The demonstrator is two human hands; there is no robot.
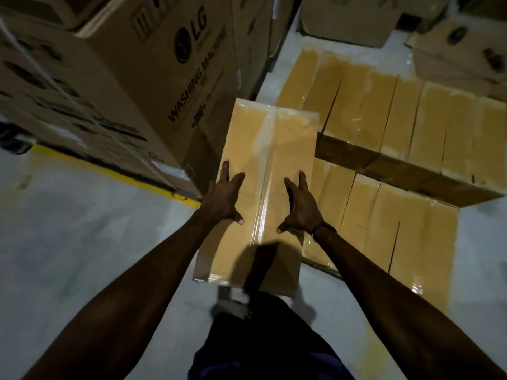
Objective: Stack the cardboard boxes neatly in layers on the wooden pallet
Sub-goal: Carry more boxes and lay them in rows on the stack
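**Long box under both palms, ready to seat**

While both of my hands lie flat on its top, fingers spread and gripping nothing, the long cardboard box (pixel 263 193) sits at the left edge of the stacked boxes (pixel 384 149), just beside them and close to the big washing machine carton (pixel 115 86). My left hand (pixel 223 197) presses left of the centre seam; my right hand (pixel 301 207) presses right of it, the two well apart. I judge the box stiff and fairly heavy for its length, and the glossy tape over the top looks slippery, so I would take it at the long side edges or under the ends rather than on the taped face. It is tan, sealed with wide clear tape along the seam, corners square. I cannot see the wooden pallet beneath the layers.
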